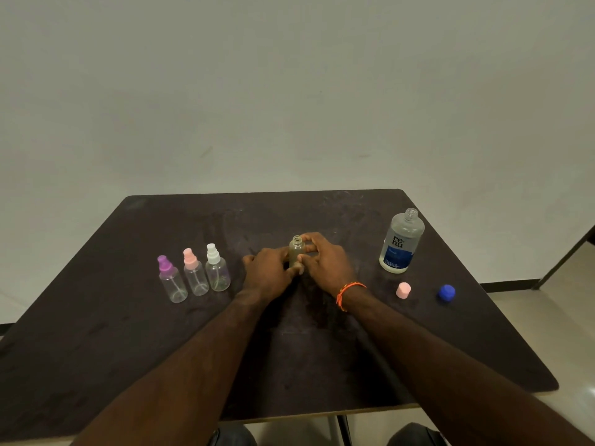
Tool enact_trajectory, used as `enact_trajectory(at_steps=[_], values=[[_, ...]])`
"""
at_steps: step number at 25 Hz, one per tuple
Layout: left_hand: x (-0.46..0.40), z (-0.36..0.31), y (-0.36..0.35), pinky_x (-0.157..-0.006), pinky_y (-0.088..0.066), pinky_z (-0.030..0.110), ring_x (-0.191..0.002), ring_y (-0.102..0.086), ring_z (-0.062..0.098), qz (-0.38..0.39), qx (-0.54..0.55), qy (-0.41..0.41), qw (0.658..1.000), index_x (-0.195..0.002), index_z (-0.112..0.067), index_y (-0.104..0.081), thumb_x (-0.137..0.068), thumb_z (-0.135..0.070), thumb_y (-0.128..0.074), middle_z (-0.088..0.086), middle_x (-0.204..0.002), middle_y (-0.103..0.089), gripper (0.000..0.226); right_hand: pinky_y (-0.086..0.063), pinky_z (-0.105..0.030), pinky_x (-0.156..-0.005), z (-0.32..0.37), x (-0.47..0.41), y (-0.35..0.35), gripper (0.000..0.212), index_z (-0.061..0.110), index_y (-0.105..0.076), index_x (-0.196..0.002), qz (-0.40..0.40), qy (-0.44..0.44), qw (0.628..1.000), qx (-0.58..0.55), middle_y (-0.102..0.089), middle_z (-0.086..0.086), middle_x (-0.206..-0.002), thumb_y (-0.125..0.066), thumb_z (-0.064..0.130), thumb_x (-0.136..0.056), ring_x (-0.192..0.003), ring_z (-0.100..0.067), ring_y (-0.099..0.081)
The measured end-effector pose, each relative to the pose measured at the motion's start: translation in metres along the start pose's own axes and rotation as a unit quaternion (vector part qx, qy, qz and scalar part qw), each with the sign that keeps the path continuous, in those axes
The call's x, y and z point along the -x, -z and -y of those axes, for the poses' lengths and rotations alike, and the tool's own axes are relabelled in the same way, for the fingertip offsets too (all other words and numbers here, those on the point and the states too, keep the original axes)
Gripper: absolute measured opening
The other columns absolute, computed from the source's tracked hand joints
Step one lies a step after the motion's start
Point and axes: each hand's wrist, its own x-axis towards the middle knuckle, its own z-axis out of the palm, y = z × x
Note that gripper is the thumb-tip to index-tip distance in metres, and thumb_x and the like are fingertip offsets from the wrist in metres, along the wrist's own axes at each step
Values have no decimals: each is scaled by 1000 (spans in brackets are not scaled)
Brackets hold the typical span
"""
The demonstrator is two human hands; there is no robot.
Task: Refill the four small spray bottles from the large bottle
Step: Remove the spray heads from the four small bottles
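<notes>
A small clear spray bottle [296, 252], its top off and its threaded neck bare, stands upright at the middle of a dark table [128, 349]. Both hands close around it. The left hand [267, 272] grips its body from nine o'clock, fingers curled against the side. The right hand [325, 262] holds it from three o'clock, fingertips pinching just below the neck. The hands nearly touch each other across the bottle.

The step in hand looks like readying this first bottle for filling: it is open and steadied, but whether any liquid is in it cannot be told. The next move likely calls for one hand to keep the small bottle steady while the other reaches for the large bottle and tips it carefully over the narrow neck.

That large bottle [401, 243], clear with a blue label, stands uncapped near the right hand, at two o'clock from the held bottle. Its blue cap [447, 293] lies on the table at four o'clock, with a pink cap [403, 290] just beside it, closer to the centre.

At nine o'clock, near the left hand, three more small spray bottles stand in a close row with tops on: purple-topped bottle [170, 280], pink-topped bottle [194, 273] and white-topped bottle [217, 268]. All three look empty.
</notes>
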Motion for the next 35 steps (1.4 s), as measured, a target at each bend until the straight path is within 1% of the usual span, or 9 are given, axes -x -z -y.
enact_trajectory(at_steps=[3,5,11,15,18,22,27,32,35], values=[[16,-5,6,-109,-25,46,-142,-45,21,30,-19,13,999,-159,-27,-34,-84,-57,-75,-3,-144,-60,91,-56,-31,-89,6,9,6,63,24,-44,-144,-13,-21,1000,8,-63,3,-127,-72,17,-88,-91,-11,-68],[27,-11,18,-117,-20,46,-151,-32,22,12,-21,8,1000,-165,-18,-18,-85,-49,-78,4,-156,-48,105,-56,-32,-86,11,15,12,67,24,-40,-147,-47,-26,998,20,-60,7,-128,-71,15,-87,-82,-8,-65],[51,7,81,-114,-19,44,-148,-35,22,-93,-38,-25,995,-159,-23,-37,-91,-42,-71,7,-151,-51,79,-51,-37,-96,32,39,13,55,20,-48,-137,-77,-29,994,72,-60,1,-127,-67,12,-86,-110,-16,-61],[57,42,126,-106,-19,44,-143,-41,23,-197,-134,-30,971,-146,-23,-56,-93,-47,-67,6,-138,-63,59,-51,-37,-92,54,54,1,32,20,-59,-118,-124,93,985,81,-60,4,-111,-61,12,-87,-102,-14,-58],[50,59,144,-101,-19,46,-138,-47,22,-117,-177,30,977,-136,-26,-62,-93,-58,-60,0,-123,-69,53,-51,-37,-92,75,54,-17,30,23,-60,-118,-80,137,983,94,-61,10,-96,-58,15,-89,-91,-11,-59],[39,63,141,-114,-15,53,-134,-50,20,15,-233,-4,972,-140,-33,-57,-99,-49,-56,-1,-129,-66,44,-52,-33,-87,88,52,-43,34,23,-58,-123,-22,142,985,92,-62,10,-98,-60,16,-90,-95,-10,-58],[35,60,137,-114,-12,50,-126,-56,16,10,-225,-39,974,-124,-34,-64,-99,-31,-57,-4,-119,-69,26,-54,-35,-89,85,46,-60,40,23,-55,-127,31,106,989,100,-65,7,-110,-66,22,-89,-102,-14,-62],[42,42,128,-106,-19,44,-111,-61,10,4,-150,-73,986,-110,-35,-70,-97,-40,-60,-14,-99,-70,17,-53,-34,-86,82,48,-49,54,26,-48,-133,56,65,993,87,-63,9,-120,-72,31,-85,-100,-14,-64],[50,17,110,-101,-25,42,-97,-63,8,-2,-87,-100,991,-102,-33,-73,-96,-48,-63,-15,-92,-71,19,-54,-35,-82,73,61,-31,48,31,-49,-128,40,72,992,98,-67,11,-116,-70,38,-85,-93,-14,-67]])
